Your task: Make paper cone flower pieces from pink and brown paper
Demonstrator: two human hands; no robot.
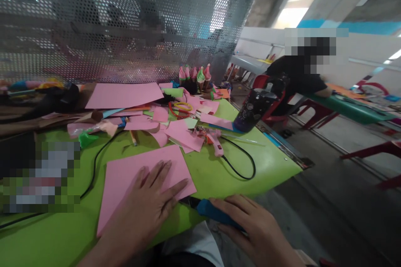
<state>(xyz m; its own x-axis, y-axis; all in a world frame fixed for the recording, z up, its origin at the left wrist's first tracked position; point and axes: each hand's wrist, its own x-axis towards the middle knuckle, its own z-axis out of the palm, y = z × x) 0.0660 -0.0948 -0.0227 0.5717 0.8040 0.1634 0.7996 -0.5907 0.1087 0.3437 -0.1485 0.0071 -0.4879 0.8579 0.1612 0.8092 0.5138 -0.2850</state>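
A pink sheet (pixel 125 179) lies on the green tabletop in front of me. My left hand (pixel 153 196) rests flat on it, fingers spread and pointing away from me. At the sheet's lower right edge, my right hand (pixel 247 221) is wrapped round a blue-handled utility knife (pixel 216 212). The knife's dark tip points left, close to the left hand's thumb and the sheet's edge; whether the tip touches the sheet I cannot tell. A pink hot glue gun (pixel 215 142) with a black cord lies beyond the sheet, to the right.
Pink scraps (pixel 184 133), a pencil (pixel 133 137) and a larger pink sheet (pixel 125 95) lie farther back. Ice-cream-shaped crafts (pixel 203 76) stand by the perforated metal panel (pixel 125 29). A dark tumbler (pixel 254 110) stands near the right edge. A person (pixel 294 71) sits at another table.
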